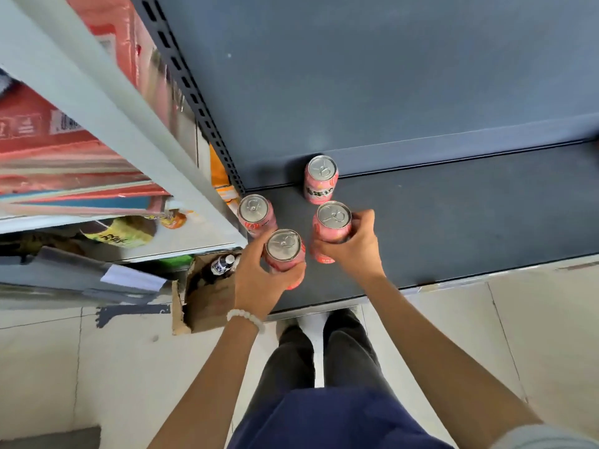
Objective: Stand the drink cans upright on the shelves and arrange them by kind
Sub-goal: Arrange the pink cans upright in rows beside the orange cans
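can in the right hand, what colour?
Pink with red markings and a silver top, can in the right hand; head view.

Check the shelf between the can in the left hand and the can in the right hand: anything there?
Nothing: the head view shows only bare dark shelf between the left-hand can and the right-hand can.

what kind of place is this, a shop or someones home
Probably a shop or stockroom: dark metal shelving with a slotted upright, matching pink cans being lined up, and an opened cardboard box on the tiled floor.
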